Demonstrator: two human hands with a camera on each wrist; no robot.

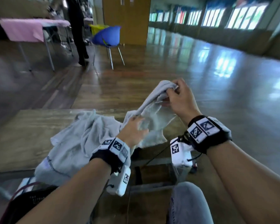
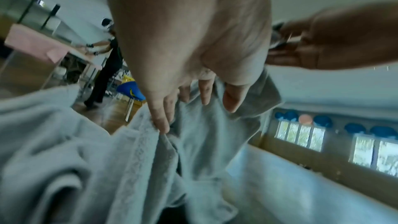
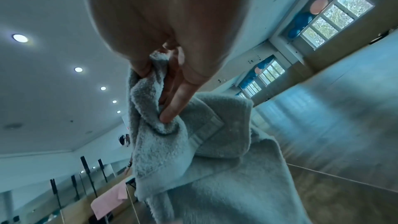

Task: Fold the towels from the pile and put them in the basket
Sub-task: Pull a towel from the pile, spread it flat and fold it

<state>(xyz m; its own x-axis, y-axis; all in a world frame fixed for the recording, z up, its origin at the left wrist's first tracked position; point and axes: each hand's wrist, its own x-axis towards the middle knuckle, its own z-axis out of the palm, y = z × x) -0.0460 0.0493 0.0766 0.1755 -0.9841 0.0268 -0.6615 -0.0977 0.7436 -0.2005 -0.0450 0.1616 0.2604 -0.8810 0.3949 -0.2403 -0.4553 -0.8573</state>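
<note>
Above the table, one grey towel, right hand pinching it, left hand fingers loosely gripping.

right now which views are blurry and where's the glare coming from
Head view: edges smeared and bent, window glare streaking the glossy floor. Left wrist view: left hand and towel soft with blur, windows blown out. Right wrist view: sharpest on the towel under the right hand; ceiling spotlights flare.
</note>
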